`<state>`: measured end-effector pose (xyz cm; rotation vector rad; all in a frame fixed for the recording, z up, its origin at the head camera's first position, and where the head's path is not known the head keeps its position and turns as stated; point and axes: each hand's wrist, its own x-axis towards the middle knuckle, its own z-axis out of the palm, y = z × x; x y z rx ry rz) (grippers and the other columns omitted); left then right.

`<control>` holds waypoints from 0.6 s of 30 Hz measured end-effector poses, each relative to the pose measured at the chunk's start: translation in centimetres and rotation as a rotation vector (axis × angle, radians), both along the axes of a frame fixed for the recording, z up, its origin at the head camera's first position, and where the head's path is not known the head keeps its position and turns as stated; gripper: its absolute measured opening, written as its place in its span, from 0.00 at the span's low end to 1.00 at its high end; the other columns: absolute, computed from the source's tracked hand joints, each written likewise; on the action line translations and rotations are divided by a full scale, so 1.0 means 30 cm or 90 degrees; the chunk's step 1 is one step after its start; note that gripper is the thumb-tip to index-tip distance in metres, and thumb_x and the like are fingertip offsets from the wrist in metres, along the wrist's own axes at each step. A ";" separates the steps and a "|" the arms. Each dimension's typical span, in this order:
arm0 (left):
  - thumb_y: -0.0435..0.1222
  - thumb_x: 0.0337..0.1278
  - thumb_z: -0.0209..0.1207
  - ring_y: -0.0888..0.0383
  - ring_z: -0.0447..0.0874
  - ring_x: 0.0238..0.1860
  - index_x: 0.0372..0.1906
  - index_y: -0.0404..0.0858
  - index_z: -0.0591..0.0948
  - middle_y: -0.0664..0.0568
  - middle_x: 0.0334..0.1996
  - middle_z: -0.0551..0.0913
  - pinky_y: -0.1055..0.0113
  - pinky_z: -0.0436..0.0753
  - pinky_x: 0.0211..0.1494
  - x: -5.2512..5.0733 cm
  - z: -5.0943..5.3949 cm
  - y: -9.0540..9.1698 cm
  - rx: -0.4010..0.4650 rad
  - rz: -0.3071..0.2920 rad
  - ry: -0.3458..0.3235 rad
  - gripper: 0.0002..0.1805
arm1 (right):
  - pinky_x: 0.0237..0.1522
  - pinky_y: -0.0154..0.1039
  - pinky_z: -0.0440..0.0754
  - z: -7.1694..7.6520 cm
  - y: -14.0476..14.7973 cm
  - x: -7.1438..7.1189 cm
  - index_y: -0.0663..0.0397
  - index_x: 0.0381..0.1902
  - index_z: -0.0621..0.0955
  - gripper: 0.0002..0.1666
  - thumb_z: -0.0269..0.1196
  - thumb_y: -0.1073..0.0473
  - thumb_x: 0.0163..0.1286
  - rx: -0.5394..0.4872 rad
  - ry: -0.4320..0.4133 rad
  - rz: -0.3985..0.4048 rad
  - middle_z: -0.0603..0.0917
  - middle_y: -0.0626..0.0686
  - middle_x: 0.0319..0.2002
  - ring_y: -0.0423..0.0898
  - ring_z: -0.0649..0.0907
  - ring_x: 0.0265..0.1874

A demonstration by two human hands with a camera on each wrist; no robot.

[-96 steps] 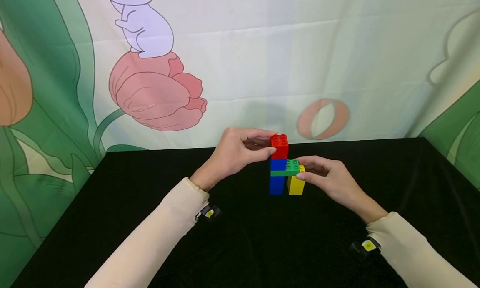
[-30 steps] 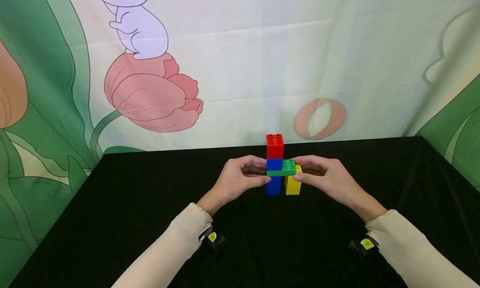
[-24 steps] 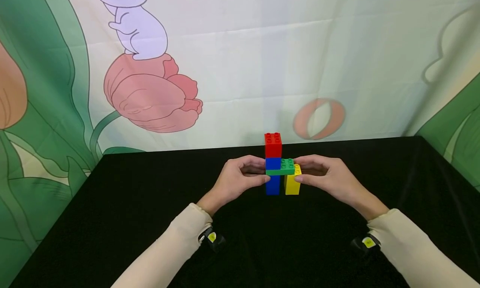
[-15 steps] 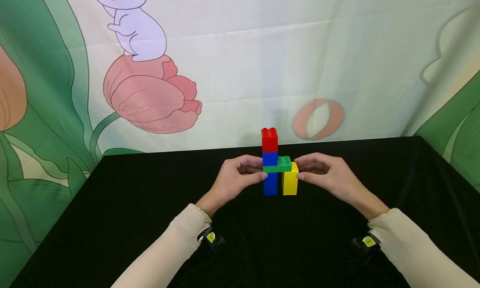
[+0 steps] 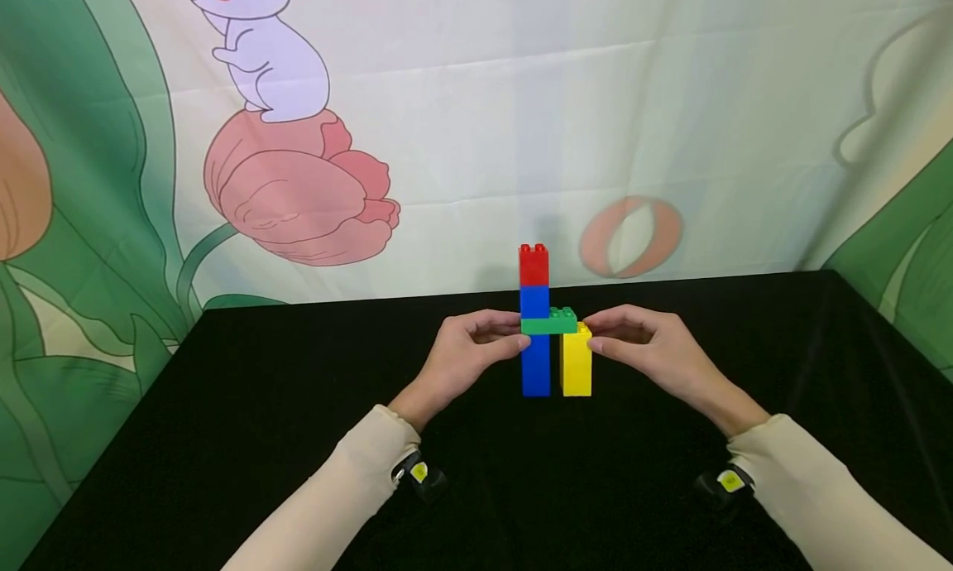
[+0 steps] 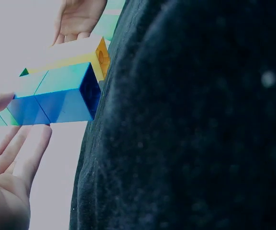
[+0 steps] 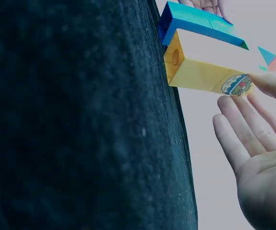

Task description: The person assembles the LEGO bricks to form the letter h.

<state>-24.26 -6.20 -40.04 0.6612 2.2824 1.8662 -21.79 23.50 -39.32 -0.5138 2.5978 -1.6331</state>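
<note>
Building bricks form one joined structure in the head view. A red brick (image 5: 533,267) tops an upper blue brick (image 5: 534,303), which stands on a flat green brick (image 5: 548,326). Under the green one are a lower blue leg (image 5: 536,368) and a yellow brick leg (image 5: 577,364). My left hand (image 5: 471,345) pinches the blue leg near its top; my right hand (image 5: 655,345) pinches the yellow leg's upper part. In the wrist views, the blue leg (image 6: 63,98) and yellow leg (image 7: 209,72) show their undersides. Fingers behind the bricks are partly hidden in the head view.
A black-covered table (image 5: 476,488) lies below and around the structure. Behind it hangs a pale curtain (image 5: 462,124) printed with flowers and an animal. Dark devices are strapped to both wrists.
My left hand has come down from the red brick to the blue leg. Over the last second the structure tips, its front turning more toward me, and shifts slightly left.
</note>
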 end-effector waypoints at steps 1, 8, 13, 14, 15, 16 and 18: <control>0.37 0.71 0.69 0.52 0.91 0.49 0.61 0.36 0.85 0.48 0.53 0.89 0.60 0.88 0.57 0.001 0.000 0.000 0.002 0.002 -0.005 0.19 | 0.56 0.40 0.85 0.000 -0.002 0.000 0.52 0.62 0.83 0.22 0.70 0.50 0.75 -0.003 -0.004 -0.001 0.85 0.53 0.60 0.51 0.85 0.55; 0.37 0.72 0.68 0.51 0.91 0.50 0.62 0.34 0.85 0.46 0.54 0.89 0.60 0.88 0.56 0.005 0.007 0.000 0.019 0.007 -0.037 0.19 | 0.58 0.42 0.84 -0.005 -0.020 -0.001 0.54 0.63 0.83 0.24 0.69 0.48 0.76 -0.014 -0.031 -0.026 0.85 0.54 0.60 0.52 0.85 0.54; 0.38 0.73 0.67 0.49 0.91 0.51 0.62 0.32 0.84 0.43 0.53 0.89 0.58 0.88 0.56 0.003 0.007 -0.003 0.028 0.016 -0.042 0.20 | 0.60 0.46 0.83 -0.013 -0.035 -0.003 0.55 0.65 0.82 0.26 0.68 0.47 0.76 -0.035 -0.051 -0.031 0.84 0.56 0.61 0.52 0.85 0.55; 0.38 0.73 0.67 0.49 0.91 0.51 0.62 0.32 0.84 0.43 0.53 0.89 0.58 0.88 0.56 0.002 0.006 -0.003 0.029 0.018 -0.043 0.20 | 0.60 0.46 0.83 -0.015 -0.038 -0.004 0.55 0.65 0.81 0.27 0.68 0.47 0.76 -0.041 -0.056 -0.031 0.84 0.56 0.61 0.53 0.85 0.55; 0.38 0.73 0.67 0.49 0.91 0.51 0.62 0.32 0.84 0.42 0.53 0.89 0.59 0.88 0.56 0.002 0.006 -0.003 0.030 0.020 -0.045 0.20 | 0.60 0.45 0.83 -0.016 -0.040 -0.005 0.56 0.65 0.81 0.27 0.68 0.47 0.76 -0.046 -0.060 -0.031 0.84 0.56 0.61 0.53 0.86 0.55; 0.37 0.73 0.67 0.48 0.91 0.51 0.62 0.32 0.84 0.42 0.54 0.89 0.59 0.88 0.56 0.001 0.006 -0.004 0.031 0.022 -0.046 0.20 | 0.60 0.45 0.84 -0.018 -0.042 -0.007 0.56 0.65 0.81 0.27 0.68 0.47 0.76 -0.051 -0.064 -0.032 0.84 0.57 0.61 0.53 0.86 0.55; 0.37 0.73 0.67 0.48 0.91 0.51 0.62 0.31 0.84 0.42 0.54 0.88 0.59 0.88 0.56 0.000 0.004 -0.004 0.033 0.027 -0.049 0.20 | 0.59 0.43 0.84 -0.021 -0.046 -0.009 0.57 0.66 0.80 0.28 0.68 0.48 0.77 -0.062 -0.073 -0.032 0.84 0.58 0.61 0.54 0.86 0.55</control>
